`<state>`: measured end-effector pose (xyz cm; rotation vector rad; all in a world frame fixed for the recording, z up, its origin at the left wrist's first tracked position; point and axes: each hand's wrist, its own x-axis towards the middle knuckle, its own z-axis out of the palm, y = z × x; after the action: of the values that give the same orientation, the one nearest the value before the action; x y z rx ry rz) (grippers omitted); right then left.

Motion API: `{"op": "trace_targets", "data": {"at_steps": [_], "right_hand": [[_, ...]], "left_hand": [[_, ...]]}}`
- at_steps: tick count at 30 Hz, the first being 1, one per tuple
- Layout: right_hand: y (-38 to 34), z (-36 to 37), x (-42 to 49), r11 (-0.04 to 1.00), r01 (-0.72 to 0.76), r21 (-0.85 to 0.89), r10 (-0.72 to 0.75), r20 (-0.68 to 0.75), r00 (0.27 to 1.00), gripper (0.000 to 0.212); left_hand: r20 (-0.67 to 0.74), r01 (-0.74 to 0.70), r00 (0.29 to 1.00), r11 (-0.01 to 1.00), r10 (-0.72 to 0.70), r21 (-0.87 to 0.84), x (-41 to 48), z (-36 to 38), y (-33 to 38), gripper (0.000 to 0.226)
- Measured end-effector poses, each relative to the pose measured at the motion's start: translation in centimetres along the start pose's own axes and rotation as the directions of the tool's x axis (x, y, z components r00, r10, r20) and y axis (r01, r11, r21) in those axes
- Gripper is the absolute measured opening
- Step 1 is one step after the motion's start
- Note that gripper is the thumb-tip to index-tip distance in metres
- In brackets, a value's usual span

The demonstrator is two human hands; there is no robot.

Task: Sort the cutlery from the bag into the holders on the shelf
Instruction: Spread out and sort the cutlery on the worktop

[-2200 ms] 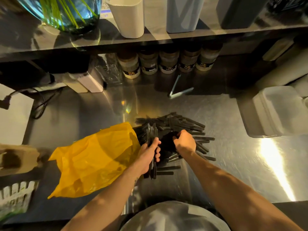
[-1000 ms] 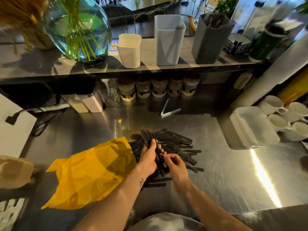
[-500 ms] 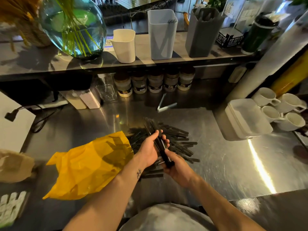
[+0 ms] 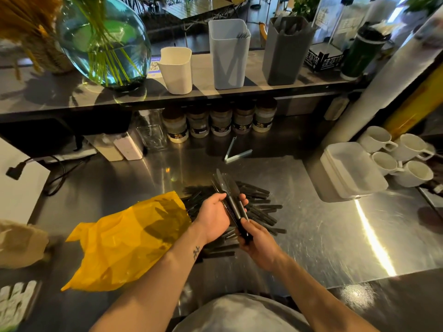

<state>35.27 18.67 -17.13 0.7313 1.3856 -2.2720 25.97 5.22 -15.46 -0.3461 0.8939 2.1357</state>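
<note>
A pile of black plastic cutlery lies on the steel counter beside a crumpled yellow bag. My left hand grips a bundle of black knives, blades pointing away from me. My right hand holds the handle ends of the same bundle from below. On the shelf above stand three holders: a cream one, a light grey one with a few pieces inside, and a dark grey one also holding cutlery.
A round glass vase with green stems stands left on the shelf. Several jars line up under it. A lidded white box and white mugs sit at the right. White tongs lie behind the pile.
Both hands left the pile and gathered knives into one bundle. The right hand moved under the handle ends, and the bundle rose slightly above the pile. The view tilted up towards the shelf.
</note>
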Motion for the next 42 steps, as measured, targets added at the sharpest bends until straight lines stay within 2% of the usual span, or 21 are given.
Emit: {"op": "trace_targets", "data": {"at_steps": [5,9,21,25,28,31,34,39,42], "right_hand": [[-0.1,-0.5,-0.2,0.990,0.093,-0.104,-0.096,-0.028,0.995,0.033],[-0.2,-0.4,-0.2,0.979,0.135,-0.155,-0.143,-0.045,0.989,0.031],[0.3,0.2,0.1,0.933,0.171,-0.317,-0.204,-0.072,0.976,0.028],[0.3,0.5,0.0,0.910,0.187,-0.370,-0.236,-0.092,0.968,0.025],[0.2,0.9,-0.2,0.874,0.196,-0.446,-0.268,-0.106,0.958,0.022],[0.0,1.4,-0.7,0.781,0.210,-0.588,-0.327,-0.099,0.940,0.017],[0.3,1.7,-1.1,0.713,0.213,-0.668,-0.349,-0.075,0.934,0.015],[-1.3,1.0,-1.3,0.678,0.197,-0.708,-0.395,-0.125,0.910,0.014],[-2.1,0.3,-1.0,0.673,0.213,-0.708,-0.412,-0.120,0.903,0.018]], "left_hand": [[-0.003,-0.014,1.000,0.991,0.014,0.137,-0.2,0.8,0.6,0.039],[0.007,-0.003,1.000,0.982,0.002,0.189,-0.2,0.8,1.0,0.040],[0.053,0.043,0.997,0.995,-0.048,0.095,-0.6,0.2,1.5,0.049],[0.037,0.034,0.999,0.995,-0.038,0.092,-0.9,0.8,1.5,0.039],[-0.058,0.015,0.998,0.997,-0.011,0.070,-0.7,1.5,1.2,0.035],[-0.219,-0.030,0.975,0.998,0.039,0.047,0.1,2.5,0.5,0.039],[-0.388,-0.038,0.919,0.995,0.069,0.087,1.4,3.6,-0.3,0.018],[-0.464,-0.054,0.881,0.994,0.092,0.095,3.1,6.2,-0.7,0.015],[-0.503,-0.113,0.845,0.980,0.181,0.162,4.3,7.5,-0.8,0.012]]}}
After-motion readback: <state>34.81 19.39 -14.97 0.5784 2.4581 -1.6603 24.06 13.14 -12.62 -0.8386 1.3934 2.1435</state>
